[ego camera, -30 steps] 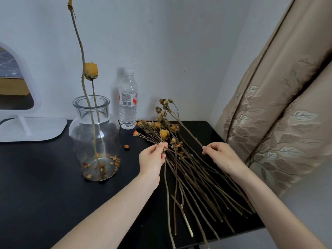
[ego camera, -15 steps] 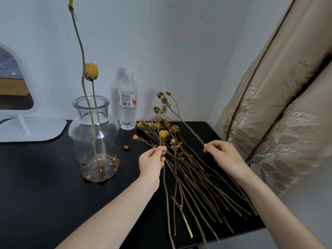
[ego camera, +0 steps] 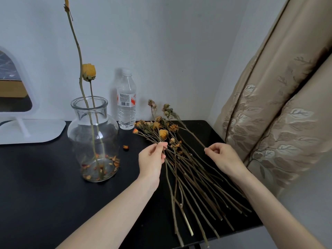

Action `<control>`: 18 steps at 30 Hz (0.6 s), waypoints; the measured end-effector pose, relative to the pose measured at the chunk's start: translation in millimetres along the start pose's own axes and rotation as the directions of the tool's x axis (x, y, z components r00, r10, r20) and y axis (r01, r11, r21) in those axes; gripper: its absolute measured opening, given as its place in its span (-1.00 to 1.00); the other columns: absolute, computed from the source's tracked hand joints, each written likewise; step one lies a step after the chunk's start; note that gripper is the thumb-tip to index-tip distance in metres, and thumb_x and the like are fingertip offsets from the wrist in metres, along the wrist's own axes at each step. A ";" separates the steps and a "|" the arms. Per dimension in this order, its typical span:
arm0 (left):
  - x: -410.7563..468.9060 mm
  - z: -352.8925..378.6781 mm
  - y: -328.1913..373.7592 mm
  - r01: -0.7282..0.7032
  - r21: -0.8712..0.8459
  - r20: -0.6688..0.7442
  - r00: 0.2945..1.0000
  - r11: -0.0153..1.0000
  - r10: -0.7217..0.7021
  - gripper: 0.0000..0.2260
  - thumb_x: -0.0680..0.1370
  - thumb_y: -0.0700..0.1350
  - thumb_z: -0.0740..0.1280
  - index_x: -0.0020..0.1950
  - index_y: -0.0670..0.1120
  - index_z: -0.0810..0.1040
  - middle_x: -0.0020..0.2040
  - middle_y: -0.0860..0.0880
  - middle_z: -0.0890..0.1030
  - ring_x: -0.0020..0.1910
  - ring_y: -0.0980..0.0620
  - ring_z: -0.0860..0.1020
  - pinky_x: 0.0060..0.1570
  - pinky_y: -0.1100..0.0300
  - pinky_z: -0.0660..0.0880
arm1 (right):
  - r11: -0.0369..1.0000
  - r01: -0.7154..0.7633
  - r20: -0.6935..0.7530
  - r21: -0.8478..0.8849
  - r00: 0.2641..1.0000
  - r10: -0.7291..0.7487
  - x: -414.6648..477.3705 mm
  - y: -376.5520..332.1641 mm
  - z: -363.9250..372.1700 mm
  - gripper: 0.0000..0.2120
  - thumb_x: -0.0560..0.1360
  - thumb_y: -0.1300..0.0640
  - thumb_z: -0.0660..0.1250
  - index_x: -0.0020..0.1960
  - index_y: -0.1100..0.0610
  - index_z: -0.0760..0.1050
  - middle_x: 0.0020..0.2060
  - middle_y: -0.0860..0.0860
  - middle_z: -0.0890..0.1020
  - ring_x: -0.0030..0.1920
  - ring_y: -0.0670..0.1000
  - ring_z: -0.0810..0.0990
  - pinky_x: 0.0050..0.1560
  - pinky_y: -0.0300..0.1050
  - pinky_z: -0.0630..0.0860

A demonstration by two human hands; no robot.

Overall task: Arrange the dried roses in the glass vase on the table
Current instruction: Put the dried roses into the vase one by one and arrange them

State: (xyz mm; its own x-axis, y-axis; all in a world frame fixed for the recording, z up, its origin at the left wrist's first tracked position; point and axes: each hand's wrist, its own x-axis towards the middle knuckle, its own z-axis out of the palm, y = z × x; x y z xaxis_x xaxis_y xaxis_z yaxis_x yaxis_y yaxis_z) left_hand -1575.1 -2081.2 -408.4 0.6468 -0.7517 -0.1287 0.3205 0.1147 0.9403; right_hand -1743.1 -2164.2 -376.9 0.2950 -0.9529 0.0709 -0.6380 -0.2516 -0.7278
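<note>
A clear glass vase (ego camera: pixel 93 141) stands on the black table (ego camera: pixel 45 194), left of centre. Two dried roses stand in it, one with a yellow head (ego camera: pixel 88 71), and loose petals lie at its bottom. Right of it a bundle of dried roses (ego camera: pixel 188 173) lies flat, heads toward the wall. My left hand (ego camera: pixel 152 159) pinches one stem just below a yellow bloom (ego camera: pixel 163 134). My right hand (ego camera: pixel 222 157) pinches another stem whose small dried heads (ego camera: pixel 168 108) stick up off the table near the wall.
A plastic water bottle (ego camera: pixel 126 99) stands behind the vase by the wall. A white mirror stand (ego camera: pixel 30 130) sits at the far left. One fallen petal (ego camera: pixel 126 147) lies beside the vase. A beige curtain (ego camera: pixel 278 105) hangs close along the table's right edge.
The stem in my right hand rose off the pile, then its heads dropped a little. My left hand shifted its pinch slightly on its stem.
</note>
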 end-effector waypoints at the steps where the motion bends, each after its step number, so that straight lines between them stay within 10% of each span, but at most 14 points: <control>1: -0.4 0.0 0.6 -0.006 0.006 0.006 1.000 1.000 0.006 -0.83 0.53 -0.18 0.30 -0.19 -0.09 0.67 -0.29 -0.05 0.48 -0.40 0.14 0.37 -0.30 0.35 0.41 | 1.000 0.007 -0.007 0.005 1.000 -0.007 -0.3 0.3 1.2 -0.80 0.53 0.07 0.28 -0.16 0.16 0.58 -0.43 -0.03 0.48 -0.37 -0.09 0.43 -0.34 -0.26 0.32; 18: 5.7 -5.1 5.6 0.286 0.093 0.089 0.952 0.954 -0.294 -0.84 0.55 -0.11 0.32 -0.19 -0.05 0.65 -0.12 -0.03 0.51 -0.39 0.13 0.38 -0.55 0.40 0.32 | 0.965 0.015 -0.032 0.262 0.999 -0.007 4.9 -19.1 0.7 -0.84 0.55 0.06 0.25 -0.15 0.03 0.56 -0.48 -0.13 0.47 -0.41 -0.18 0.39 -0.34 -0.30 0.25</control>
State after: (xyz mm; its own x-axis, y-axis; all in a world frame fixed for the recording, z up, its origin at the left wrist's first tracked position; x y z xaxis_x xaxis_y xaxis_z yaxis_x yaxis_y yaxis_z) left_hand -1566.0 -2081.5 -405.5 0.4596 -0.8068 -0.3714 0.4267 -0.1662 0.8890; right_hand -1729.0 -2164.0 -363.1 0.2764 -0.9561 0.0973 -0.4248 -0.2124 -0.8800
